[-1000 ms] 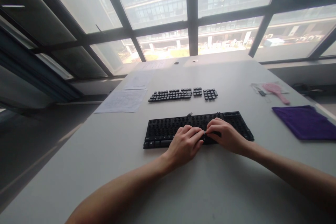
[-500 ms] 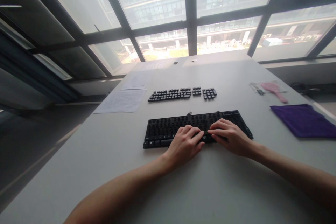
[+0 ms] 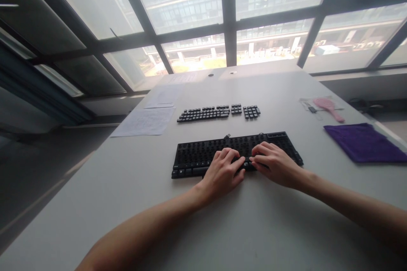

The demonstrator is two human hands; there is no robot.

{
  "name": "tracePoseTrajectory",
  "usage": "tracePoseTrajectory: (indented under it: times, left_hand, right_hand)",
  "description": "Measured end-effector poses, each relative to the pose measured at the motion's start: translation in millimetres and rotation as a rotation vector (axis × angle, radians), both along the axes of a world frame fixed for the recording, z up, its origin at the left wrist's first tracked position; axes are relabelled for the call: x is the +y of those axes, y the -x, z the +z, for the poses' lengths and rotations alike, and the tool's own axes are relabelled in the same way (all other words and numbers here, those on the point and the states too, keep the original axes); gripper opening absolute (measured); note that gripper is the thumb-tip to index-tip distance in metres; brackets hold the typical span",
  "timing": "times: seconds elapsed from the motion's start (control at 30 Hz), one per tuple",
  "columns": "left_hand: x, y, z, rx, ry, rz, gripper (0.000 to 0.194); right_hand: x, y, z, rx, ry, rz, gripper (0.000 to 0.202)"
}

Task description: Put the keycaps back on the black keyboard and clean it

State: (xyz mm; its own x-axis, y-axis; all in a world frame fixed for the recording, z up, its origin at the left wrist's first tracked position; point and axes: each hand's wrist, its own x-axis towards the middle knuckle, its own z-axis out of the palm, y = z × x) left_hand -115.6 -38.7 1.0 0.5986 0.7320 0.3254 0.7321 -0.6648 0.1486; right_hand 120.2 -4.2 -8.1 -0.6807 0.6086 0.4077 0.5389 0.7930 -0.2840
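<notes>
Parting slightly, left hand (image 3: 223, 167) and right hand (image 3: 274, 162) leave working room on the black plastic keyboard (image 3: 193, 154) — both half-curled, hold unclear.

So both hands, left (image 3: 223, 169) and right (image 3: 276, 164), are on a half-stripped keyboard (image 3: 203, 150) mid-frame, loose keys (image 3: 206, 114) lined up just above, purple cloth (image 3: 364, 143) at right.

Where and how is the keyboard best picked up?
Probably by its two short ends, left hand and right hand each coming in from its own side. The keyboard is long, thin and lies flat on the table, so a hold at both ends should keep it level.
</notes>
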Motion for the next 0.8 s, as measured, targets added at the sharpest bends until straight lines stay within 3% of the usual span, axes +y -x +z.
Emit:
tracePoseTrajectory:
  times: [0.3,0.6,0.8]
  left_hand:
    - [-0.5,6.8,-4.3,-0.092,-0.027,0.015,0.037]
    - [-1.9,4.3,-0.4,-0.02,-0.009,0.024,0.029]
    - [-4.8,4.0,1.9,-0.052,-0.009,0.012,0.038]
  right_hand:
    - [4.8,-5.8,-4.0,0.21,0.049,-0.022,0.017]
    - [4.4,-6.9,-3.5,0.068,0.016,-0.003,0.016]
    - [4.9,-6.0,-0.9,0.151,0.032,-0.019,0.015]
